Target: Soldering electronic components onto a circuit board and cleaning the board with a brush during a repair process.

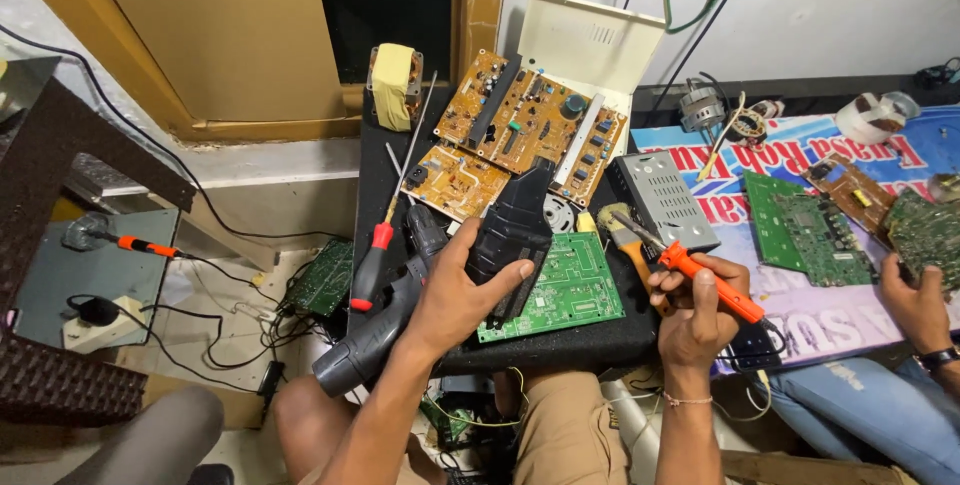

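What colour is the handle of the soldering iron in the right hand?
Orange; the soldering iron in the right hand shows best in the head view.

We see a red-handled screwdriver [376, 260] beside a grey power drill [385, 320], brown circuit boards [520, 125] against a cream plastic cover [590, 40], a yellow-taped transformer [394, 73], and a perforated metal box [662, 200] on the tabletop [560, 345].
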